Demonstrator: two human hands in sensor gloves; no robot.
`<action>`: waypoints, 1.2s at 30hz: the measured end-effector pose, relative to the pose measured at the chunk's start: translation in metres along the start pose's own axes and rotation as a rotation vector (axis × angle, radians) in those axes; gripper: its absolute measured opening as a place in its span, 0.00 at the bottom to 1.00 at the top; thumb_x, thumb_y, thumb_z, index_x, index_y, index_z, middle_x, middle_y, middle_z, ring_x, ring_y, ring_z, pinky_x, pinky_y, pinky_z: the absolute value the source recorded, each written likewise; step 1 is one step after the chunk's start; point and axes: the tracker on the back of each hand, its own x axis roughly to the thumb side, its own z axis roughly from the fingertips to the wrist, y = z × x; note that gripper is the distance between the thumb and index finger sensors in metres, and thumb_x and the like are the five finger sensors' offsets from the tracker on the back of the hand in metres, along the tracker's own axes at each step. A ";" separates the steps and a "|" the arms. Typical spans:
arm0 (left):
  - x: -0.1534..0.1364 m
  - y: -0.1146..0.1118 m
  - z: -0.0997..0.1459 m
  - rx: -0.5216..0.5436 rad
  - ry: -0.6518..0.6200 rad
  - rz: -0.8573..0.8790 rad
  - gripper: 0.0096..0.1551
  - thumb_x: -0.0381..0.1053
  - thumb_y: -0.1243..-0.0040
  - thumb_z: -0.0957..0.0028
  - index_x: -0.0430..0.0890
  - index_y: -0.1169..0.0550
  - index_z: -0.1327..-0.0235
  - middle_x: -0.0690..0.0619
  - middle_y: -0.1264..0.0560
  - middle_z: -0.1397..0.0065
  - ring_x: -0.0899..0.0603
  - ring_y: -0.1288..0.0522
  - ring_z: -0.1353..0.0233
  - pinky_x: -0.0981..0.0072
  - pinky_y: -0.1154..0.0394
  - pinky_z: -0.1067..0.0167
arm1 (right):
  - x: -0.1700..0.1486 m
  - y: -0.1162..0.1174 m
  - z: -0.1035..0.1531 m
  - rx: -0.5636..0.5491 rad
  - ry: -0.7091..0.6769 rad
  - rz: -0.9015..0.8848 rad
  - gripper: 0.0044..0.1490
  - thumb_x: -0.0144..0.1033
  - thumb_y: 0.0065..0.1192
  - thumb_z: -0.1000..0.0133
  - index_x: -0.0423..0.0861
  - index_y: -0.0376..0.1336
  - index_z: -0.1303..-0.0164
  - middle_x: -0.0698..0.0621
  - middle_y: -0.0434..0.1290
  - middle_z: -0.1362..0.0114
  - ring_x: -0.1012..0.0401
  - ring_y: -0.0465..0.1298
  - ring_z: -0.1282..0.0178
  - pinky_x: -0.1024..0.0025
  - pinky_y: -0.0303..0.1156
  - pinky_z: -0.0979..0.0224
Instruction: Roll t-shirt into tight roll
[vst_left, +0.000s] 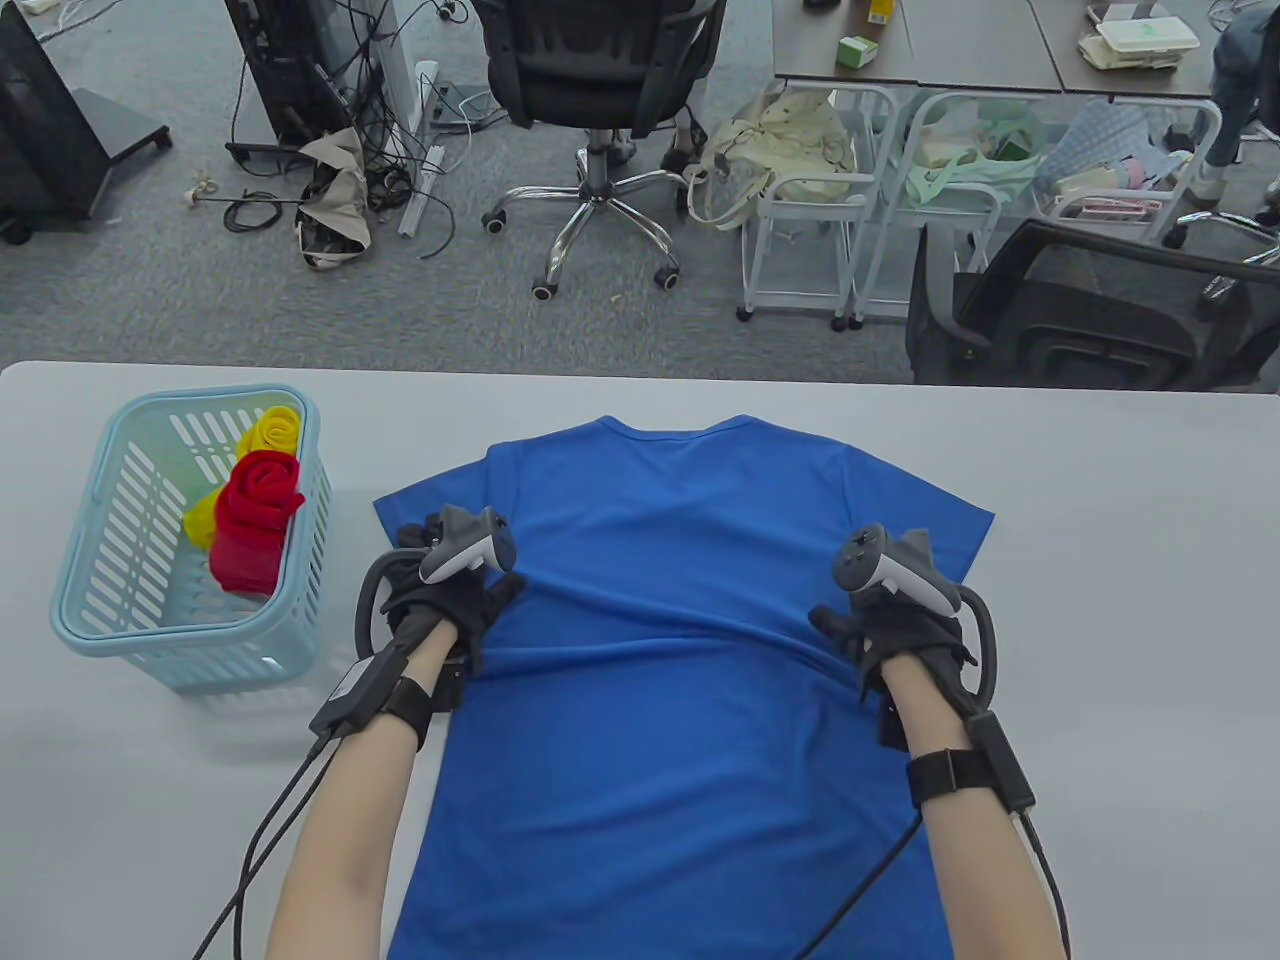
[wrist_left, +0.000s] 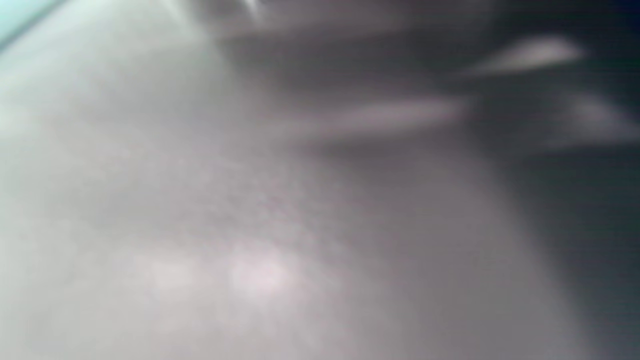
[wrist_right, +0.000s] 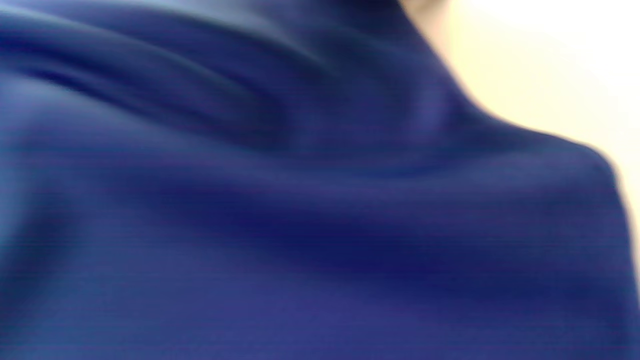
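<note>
A blue t-shirt (vst_left: 670, 560) lies spread flat on the grey table (vst_left: 1120, 600), collar at the far side and hem towards me. My left hand (vst_left: 455, 610) grips its left side edge just below the sleeve, thumb on top of the cloth. My right hand (vst_left: 890, 625) grips the right side edge at the same height. A shallow crease runs across the cloth between the two hands. The right wrist view is filled with blurred blue cloth (wrist_right: 250, 225). The left wrist view is a blur of grey table (wrist_left: 200, 225); the fingertips are hidden in all views.
A light blue plastic basket (vst_left: 90, 610) stands on the table to the left of the shirt, close to my left hand. It holds a red rolled garment (vst_left: 255, 505) and a yellow one (vst_left: 270, 428). Office chairs and carts stand beyond the table's far edge.
</note>
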 end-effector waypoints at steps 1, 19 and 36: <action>-0.002 0.001 -0.002 0.008 0.013 0.004 0.51 0.75 0.92 0.61 0.57 0.77 0.25 0.41 0.73 0.14 0.31 0.65 0.13 0.34 0.52 0.20 | -0.002 0.000 -0.002 0.006 0.024 0.018 0.53 0.64 0.31 0.39 0.49 0.17 0.21 0.44 0.21 0.17 0.41 0.26 0.15 0.39 0.37 0.19; 0.033 -0.018 0.065 0.151 -0.279 -0.169 0.48 0.76 0.79 0.54 0.61 0.63 0.20 0.51 0.64 0.11 0.35 0.57 0.12 0.35 0.49 0.19 | 0.033 0.030 0.058 -0.133 -0.202 0.199 0.54 0.63 0.39 0.38 0.46 0.30 0.13 0.38 0.36 0.11 0.37 0.43 0.11 0.40 0.48 0.20; 0.050 0.025 0.027 0.076 -0.251 -0.020 0.39 0.67 0.82 0.47 0.63 0.71 0.24 0.51 0.73 0.14 0.37 0.69 0.13 0.35 0.56 0.18 | 0.000 -0.009 -0.005 -0.017 -0.080 -0.007 0.58 0.60 0.45 0.39 0.51 0.18 0.20 0.42 0.19 0.16 0.40 0.26 0.14 0.40 0.36 0.18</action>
